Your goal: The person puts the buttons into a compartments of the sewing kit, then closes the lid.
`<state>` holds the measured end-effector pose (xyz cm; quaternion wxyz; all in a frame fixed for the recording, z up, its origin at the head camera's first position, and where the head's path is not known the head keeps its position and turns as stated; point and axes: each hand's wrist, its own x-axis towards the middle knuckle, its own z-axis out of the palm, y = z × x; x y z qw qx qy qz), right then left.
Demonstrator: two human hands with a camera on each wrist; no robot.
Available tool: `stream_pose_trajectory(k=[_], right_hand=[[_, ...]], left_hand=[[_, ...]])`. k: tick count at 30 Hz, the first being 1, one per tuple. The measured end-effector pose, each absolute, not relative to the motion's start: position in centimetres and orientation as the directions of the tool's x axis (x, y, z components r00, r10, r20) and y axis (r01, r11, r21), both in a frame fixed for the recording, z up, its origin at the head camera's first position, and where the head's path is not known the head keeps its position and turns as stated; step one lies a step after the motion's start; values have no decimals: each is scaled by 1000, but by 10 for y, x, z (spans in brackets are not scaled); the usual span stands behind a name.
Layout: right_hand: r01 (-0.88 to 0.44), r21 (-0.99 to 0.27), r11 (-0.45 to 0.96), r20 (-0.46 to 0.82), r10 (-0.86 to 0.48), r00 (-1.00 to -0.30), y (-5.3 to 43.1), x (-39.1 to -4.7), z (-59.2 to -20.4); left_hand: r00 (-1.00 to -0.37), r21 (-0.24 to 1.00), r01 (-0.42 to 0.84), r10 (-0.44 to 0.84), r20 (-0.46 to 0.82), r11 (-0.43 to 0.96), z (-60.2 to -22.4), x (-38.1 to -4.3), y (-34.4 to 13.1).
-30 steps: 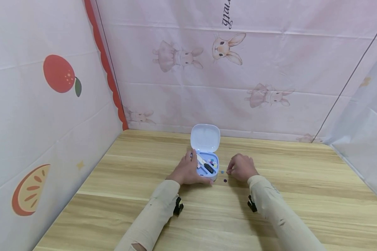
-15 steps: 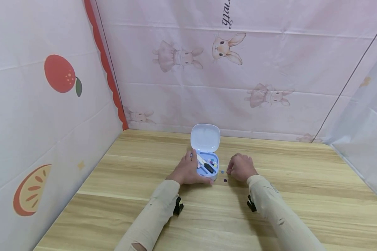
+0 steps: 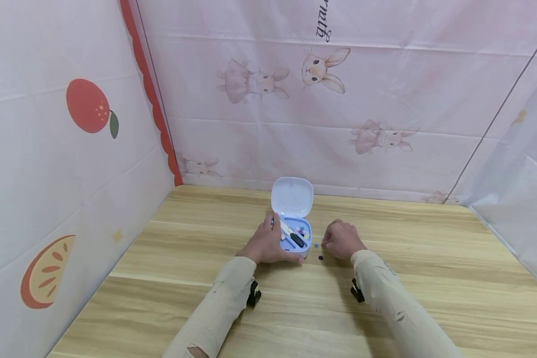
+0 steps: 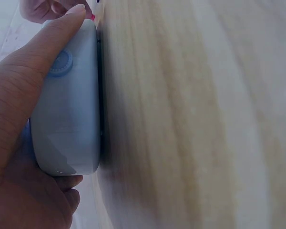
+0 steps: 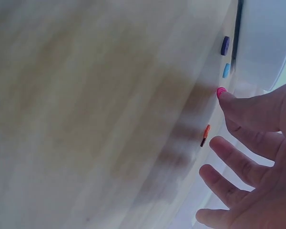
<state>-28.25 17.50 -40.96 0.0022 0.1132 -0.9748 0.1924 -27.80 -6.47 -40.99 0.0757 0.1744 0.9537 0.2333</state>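
A small sewing box point(image 3: 302, 252) with a pale blue base stands on the table, its white lid point(image 3: 293, 197) raised. My left hand point(image 3: 268, 243) grips the box from the left, thumb along the front wall beside a round blue latch point(image 4: 61, 63). Inside are a tool with a black handle point(image 3: 297, 240) and several coloured buttons. To the right of the box, my right hand point(image 3: 341, 239) pinches a pink button point(image 5: 221, 91) between thumb and finger, low at the tabletop. Its other fingers are spread in the right wrist view. A blue button point(image 3: 316, 245) and a dark purple button point(image 3: 320, 258) lie between box and hand.
Under the right hand's fingers lie an orange piece point(image 5: 207, 130) and a dark one touching it, both seen edge-on. The wooden table point(image 3: 161, 293) meets a pink rabbit-print sheet point(image 3: 268, 144) at the back and a fruit-print sheet point(image 3: 85, 184) on the left.
My right hand has edged very slightly left, close to the tabletop. The left hand and box have stayed in place.
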Motion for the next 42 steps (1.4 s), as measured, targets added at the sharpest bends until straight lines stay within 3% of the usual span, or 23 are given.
stream_pose_trajectory(k=[11,29,42], right_hand=[[-254,-385,887,51,-254,-966,175,-280,-408],[-289,-587,756,198,-212,-957,165,-286,-385],[-284,-634,719,143,-251,-957,145,-284,-389]], left_hand=[[-927,471,307,373,-50,827,-410,-278,-64],[-926,481,301,372,-57,823,-412,-279,-65],[-920,469,318,388,-57,824,-413,-278,-65]])
